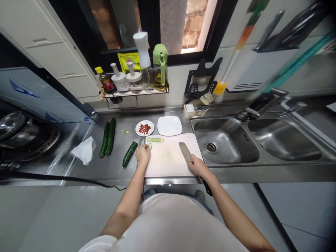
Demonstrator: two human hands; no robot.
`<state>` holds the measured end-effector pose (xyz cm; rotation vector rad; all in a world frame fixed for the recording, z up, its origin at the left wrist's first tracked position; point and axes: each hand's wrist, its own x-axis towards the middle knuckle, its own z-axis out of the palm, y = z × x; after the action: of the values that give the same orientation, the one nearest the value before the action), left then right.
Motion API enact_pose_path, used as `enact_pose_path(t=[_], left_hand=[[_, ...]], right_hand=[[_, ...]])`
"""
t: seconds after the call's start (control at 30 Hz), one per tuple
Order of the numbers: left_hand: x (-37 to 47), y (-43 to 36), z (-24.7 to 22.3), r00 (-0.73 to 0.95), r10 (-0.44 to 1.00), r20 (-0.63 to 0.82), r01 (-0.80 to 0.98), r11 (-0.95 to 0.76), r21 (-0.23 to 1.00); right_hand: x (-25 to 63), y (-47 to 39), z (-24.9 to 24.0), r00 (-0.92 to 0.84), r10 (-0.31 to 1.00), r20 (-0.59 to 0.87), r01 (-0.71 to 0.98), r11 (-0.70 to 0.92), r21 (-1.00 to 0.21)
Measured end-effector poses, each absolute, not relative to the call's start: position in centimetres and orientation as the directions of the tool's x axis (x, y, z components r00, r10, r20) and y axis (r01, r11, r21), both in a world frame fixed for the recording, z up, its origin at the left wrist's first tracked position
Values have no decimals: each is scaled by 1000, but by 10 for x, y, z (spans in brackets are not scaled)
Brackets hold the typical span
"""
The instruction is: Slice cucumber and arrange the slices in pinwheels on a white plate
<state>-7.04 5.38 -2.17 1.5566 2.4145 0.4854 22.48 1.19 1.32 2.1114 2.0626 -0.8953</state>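
Right hand (198,166) grips a black-handled steel knife (185,153) over a white rectangular board (168,166).
Left hand (143,154) curls by round green cucumber slices (155,140), far left on the board; its hold I cannot tell.

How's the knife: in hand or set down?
In hand: the right hand grips the knife, its blade over the cutting board. Whether blade touches board, cannot tell.
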Motion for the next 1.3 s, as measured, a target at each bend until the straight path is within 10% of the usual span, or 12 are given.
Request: enact_pose_path(t=[0.47,1.3], left_hand=[[-21,96,-13,-129,991,-34,926,133,354],[-18,98,-3,-180,978,-106,804,208,557]], right_hand=[[223,13,12,-54,891,-451,949,-95,-301],[225,14,12,-67,891,-448,943,-91,-321]])
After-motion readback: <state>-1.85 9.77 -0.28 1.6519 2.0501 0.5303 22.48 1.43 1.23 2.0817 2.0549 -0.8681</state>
